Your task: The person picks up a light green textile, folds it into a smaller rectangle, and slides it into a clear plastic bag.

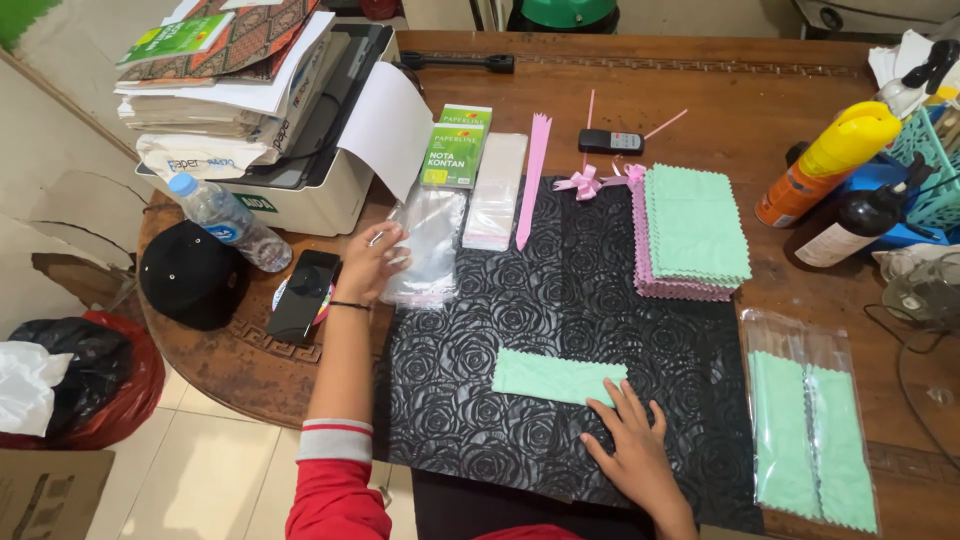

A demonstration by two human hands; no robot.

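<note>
Head view shows the left hand (372,262) pinching the top clear bag (428,245), thin, floppy and slippery, best held by its edge, left of the black mat (560,300), while the flat, open right hand (628,440) presses the soft, light green cloth (557,377) on that mat.

A stack of green and pink cloths (693,232) sits at the far edge of a black rose-embossed mat (560,300) on a wooden table (760,110). Beside it: pink ribbon bows (580,183), a pink strip (534,175), a remote (611,141). Right side: orange spray can (828,160), dark bottle (850,225), w/ bagged green cloths (810,435) nearer the front. Left: printer (300,190) under piled papers (225,75), water bottle (228,220), black cap (190,272), phone (303,293), green receipt pads (456,148).
</note>
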